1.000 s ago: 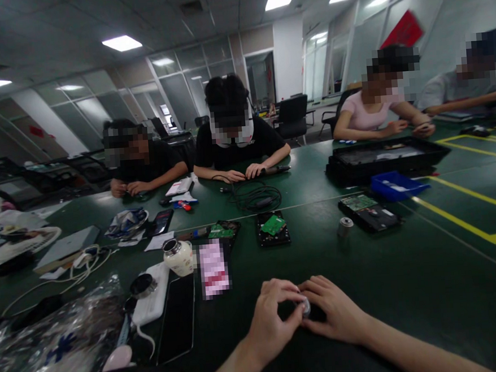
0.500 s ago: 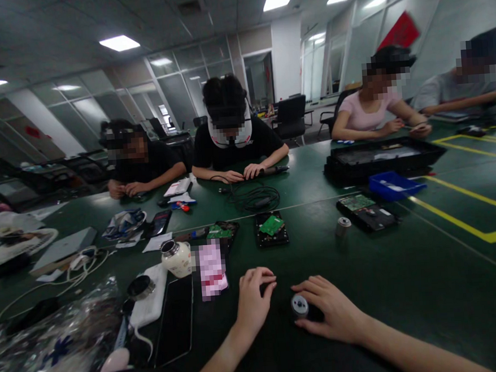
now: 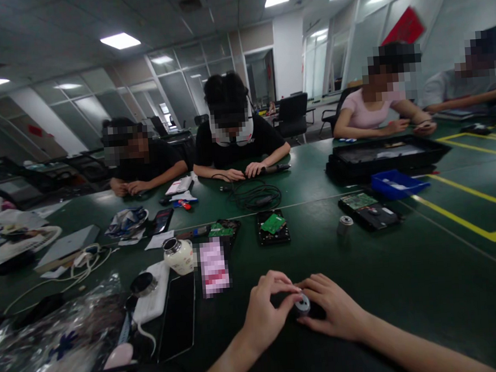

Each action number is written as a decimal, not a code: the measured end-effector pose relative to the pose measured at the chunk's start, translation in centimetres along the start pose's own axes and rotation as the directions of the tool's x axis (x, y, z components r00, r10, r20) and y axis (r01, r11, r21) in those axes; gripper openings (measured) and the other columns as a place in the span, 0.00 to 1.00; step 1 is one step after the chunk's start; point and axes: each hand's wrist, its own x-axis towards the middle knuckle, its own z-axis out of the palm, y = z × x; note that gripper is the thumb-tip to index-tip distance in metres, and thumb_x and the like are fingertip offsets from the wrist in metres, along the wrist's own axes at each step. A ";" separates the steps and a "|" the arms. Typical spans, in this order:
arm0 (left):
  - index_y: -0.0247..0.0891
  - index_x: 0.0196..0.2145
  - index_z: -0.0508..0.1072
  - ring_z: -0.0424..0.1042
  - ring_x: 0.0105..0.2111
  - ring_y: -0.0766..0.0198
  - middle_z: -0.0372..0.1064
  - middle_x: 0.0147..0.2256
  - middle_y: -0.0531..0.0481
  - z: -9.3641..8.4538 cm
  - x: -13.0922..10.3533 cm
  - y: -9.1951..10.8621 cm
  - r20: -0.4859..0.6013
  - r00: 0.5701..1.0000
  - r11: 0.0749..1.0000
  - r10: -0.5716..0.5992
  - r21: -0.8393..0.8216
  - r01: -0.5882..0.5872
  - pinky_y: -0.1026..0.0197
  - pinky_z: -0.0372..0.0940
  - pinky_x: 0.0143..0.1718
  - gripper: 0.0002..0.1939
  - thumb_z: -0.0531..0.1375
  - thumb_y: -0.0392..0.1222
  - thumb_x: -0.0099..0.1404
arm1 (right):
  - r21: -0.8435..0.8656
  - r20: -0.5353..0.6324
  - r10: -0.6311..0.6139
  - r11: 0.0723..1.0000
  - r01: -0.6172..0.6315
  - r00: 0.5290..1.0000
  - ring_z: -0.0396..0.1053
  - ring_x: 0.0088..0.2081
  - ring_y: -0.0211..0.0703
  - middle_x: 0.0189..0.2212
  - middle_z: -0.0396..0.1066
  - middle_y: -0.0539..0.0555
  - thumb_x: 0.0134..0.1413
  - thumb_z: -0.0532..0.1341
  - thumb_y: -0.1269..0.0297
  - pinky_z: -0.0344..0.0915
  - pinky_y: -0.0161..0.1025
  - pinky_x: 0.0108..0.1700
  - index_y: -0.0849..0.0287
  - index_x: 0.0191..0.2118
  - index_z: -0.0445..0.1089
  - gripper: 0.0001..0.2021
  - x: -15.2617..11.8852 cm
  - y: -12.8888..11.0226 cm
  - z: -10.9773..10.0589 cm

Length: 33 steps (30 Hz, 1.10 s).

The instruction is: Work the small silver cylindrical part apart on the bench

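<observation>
Metal cylinder (image 3: 303,305), with its round face turned up toward me, sits between my two hands at the near side of the green table (image 3: 390,272). My right hand (image 3: 339,309) closes around it, thumb on the near side and fingers on the far side, while my left hand (image 3: 263,316) brings thumb and forefinger close together at its upper rim. I judge that the handling is underway: the cylinder looks whole, with its end face in place, and I see no loose part lying beside it. How much is left I can't judge from this alone. A second cylinder (image 3: 345,224) stands farther off, untouched by either hand, near a black unit with a green board (image 3: 371,211). My fingers cover much of the near cylinder's side, and its base is lost in shadow. The marks on its face are too small to make out. Whether my left fingertips grip the rim, merely touch it or pinch something tiny, I cannot tell. Below, the edge of the view cuts off my left forearm.
</observation>
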 end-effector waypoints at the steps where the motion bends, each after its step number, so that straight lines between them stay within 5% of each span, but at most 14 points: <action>1: 0.43 0.36 0.74 0.76 0.39 0.59 0.76 0.37 0.52 0.1 -0.2 0.3 0.023 1.000 1.000 -0.001 -0.016 0.001 0.59 0.68 0.43 0.05 0.66 0.37 0.61 | 0.004 -0.003 -0.003 1.000 0.003 1.000 0.68 0.43 0.50 0.44 0.72 0.57 0.53 0.63 0.55 0.62 0.48 0.48 0.56 0.46 0.72 0.16 0.0 0.0 0.0; 7: 0.43 0.36 0.71 0.75 0.40 0.58 0.76 0.35 0.53 0.5 -0.6 0.6 0.067 0.998 0.999 -0.002 -0.044 0.005 0.57 0.69 0.44 0.09 0.65 0.32 0.61 | 0.023 -0.005 -0.005 1.000 0.005 1.000 0.67 0.44 0.51 0.45 0.72 0.57 0.54 0.63 0.56 0.61 0.49 0.49 0.56 0.46 0.72 0.15 -0.1 0.1 0.2; 14: 0.43 0.48 0.71 0.66 0.51 0.52 0.69 0.48 0.46 0.0 -0.7 1.4 0.071 0.990 0.991 0.122 0.049 -0.126 0.50 0.62 0.54 0.19 0.63 0.31 0.59 | -0.010 0.007 0.011 1.000 -0.011 1.000 0.66 0.40 0.50 0.39 0.72 0.56 0.54 0.62 0.58 0.62 0.47 0.43 0.57 0.41 0.71 0.11 0.0 -0.1 0.1; 19: 0.40 0.31 0.74 0.70 0.43 0.52 0.72 0.39 0.47 0.7 -0.5 0.5 -0.057 0.997 0.992 0.042 0.117 -0.035 0.50 0.65 0.46 0.08 0.69 0.35 0.55 | 0.020 0.008 0.015 1.000 -0.015 1.000 0.66 0.44 0.51 0.45 0.71 0.56 0.54 0.62 0.56 0.61 0.48 0.47 0.55 0.42 0.71 0.12 -0.1 0.0 0.2; 26: 0.43 0.43 0.74 0.69 0.46 0.54 0.70 0.44 0.47 0.5 -0.7 1.0 0.044 0.990 0.989 0.132 0.058 -0.134 0.52 0.64 0.49 0.16 0.65 0.33 0.57 | 0.010 0.010 0.000 1.000 0.000 1.000 0.66 0.41 0.50 0.41 0.72 0.56 0.53 0.62 0.60 0.61 0.47 0.44 0.57 0.42 0.71 0.12 -0.1 0.1 0.4; 33: 0.41 0.31 0.76 0.71 0.40 0.55 0.72 0.37 0.49 1.0 -0.7 0.2 -0.064 0.995 0.993 0.080 0.094 -0.074 0.54 0.65 0.45 0.06 0.68 0.33 0.56 | 0.034 0.007 0.017 0.999 -0.017 1.000 0.66 0.45 0.52 0.46 0.71 0.57 0.53 0.63 0.56 0.59 0.49 0.49 0.56 0.43 0.71 0.13 -0.2 0.3 0.5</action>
